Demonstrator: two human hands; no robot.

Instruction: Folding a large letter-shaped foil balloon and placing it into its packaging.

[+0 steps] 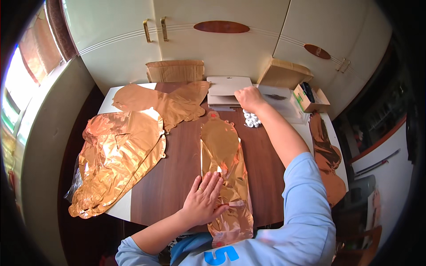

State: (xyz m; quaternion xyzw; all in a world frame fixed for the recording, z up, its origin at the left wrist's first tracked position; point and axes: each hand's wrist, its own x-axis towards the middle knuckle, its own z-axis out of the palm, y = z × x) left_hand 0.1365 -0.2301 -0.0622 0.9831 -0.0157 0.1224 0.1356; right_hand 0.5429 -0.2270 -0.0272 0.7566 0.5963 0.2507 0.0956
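My left hand [204,197] lies flat, fingers stretched, on a folded gold foil balloon [219,142] that runs lengthwise down the middle of the table. My right hand [250,98] reaches to the back with its fingers closed, at the right edge of a white box [228,84] that seems to have flat sheets under its flap. What those fingers hold, if anything, is hidden. Just below the right wrist sits a cluster of small white rolls [251,119].
Flat gold foil balloons [120,150] cover the table's left side, with a copper-coloured one [168,102] behind. Another foil balloon [326,155] hangs over the right edge. Cardboard boxes [175,71] stand against the cabinet [222,44]. A small open carton [313,102] holds a black object.
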